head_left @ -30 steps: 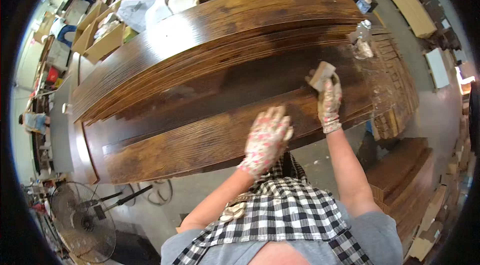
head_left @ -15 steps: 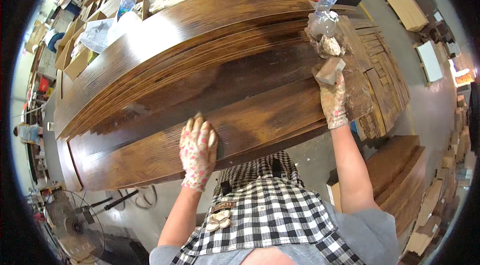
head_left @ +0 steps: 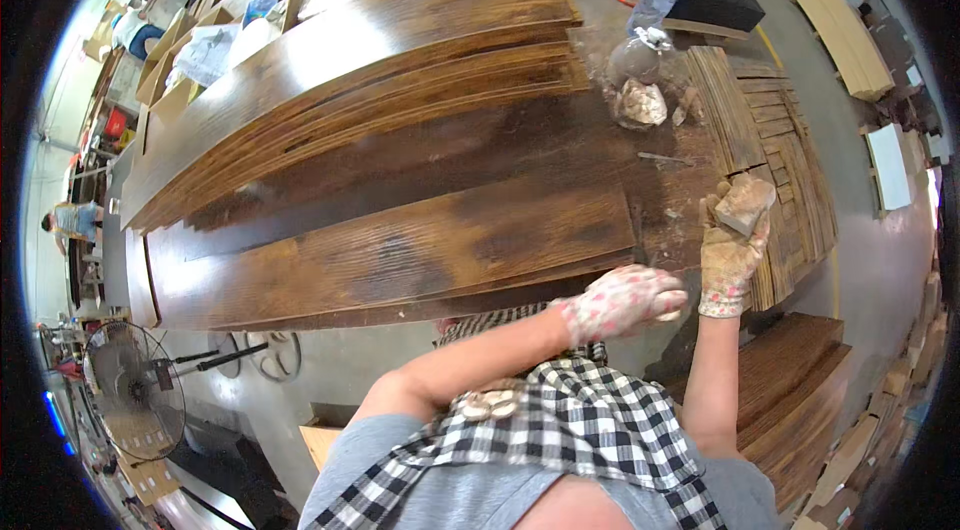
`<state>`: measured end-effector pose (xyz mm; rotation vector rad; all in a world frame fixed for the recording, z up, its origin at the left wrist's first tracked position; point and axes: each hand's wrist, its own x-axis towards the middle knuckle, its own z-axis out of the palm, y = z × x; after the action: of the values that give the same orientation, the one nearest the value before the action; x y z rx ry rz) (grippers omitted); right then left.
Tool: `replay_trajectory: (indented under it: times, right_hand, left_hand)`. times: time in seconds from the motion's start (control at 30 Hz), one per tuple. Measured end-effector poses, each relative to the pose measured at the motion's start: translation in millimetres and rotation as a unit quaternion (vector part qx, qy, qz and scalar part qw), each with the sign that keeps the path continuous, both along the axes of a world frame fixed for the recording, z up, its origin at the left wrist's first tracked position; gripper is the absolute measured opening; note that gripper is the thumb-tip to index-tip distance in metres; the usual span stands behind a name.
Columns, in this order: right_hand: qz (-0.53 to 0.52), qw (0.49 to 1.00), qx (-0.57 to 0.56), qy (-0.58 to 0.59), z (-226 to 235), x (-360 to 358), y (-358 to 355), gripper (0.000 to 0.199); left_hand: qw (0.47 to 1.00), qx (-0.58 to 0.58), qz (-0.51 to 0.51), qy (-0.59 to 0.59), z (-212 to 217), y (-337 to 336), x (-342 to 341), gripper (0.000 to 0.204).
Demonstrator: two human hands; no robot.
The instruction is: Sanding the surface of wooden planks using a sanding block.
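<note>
Block (head_left: 747,202) sits in the right hand (head_left: 733,252), with the gloved fingers wrapped around it. It is up by the right edge of the brown surface (head_left: 672,192), next to a pile of thin wood strips (head_left: 728,108). The left hand (head_left: 628,304), gloved too, is at the near edge, just beside the right end of a long board (head_left: 480,235). Its fingers bend, but I cannot tell if they hold anything. Near the far right corner are a knotted clear bag (head_left: 632,62) and a bottle (head_left: 653,6). More boards (head_left: 470,12) are piled toward the far edge.
</note>
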<state>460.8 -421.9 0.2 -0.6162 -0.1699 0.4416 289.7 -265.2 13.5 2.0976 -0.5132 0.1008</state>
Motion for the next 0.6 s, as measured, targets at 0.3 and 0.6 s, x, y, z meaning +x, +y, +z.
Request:
replay_trajectory:
  times: [0.3, 0.6]
  right_hand:
    - [-0.019, 0.975, -0.210, -0.069, -6, -15, 2, 0.063]
    - [0.092, 0.795, -0.464, -0.380, 21, -19, 23, 0.058]
  left_hand:
    - [0.934, 0.332, 0.118, 0.060, 25, 44, 16, 0.030]
    - [0.819, 0.266, 0.501, -0.089, -1, 119, -61, 0.032]
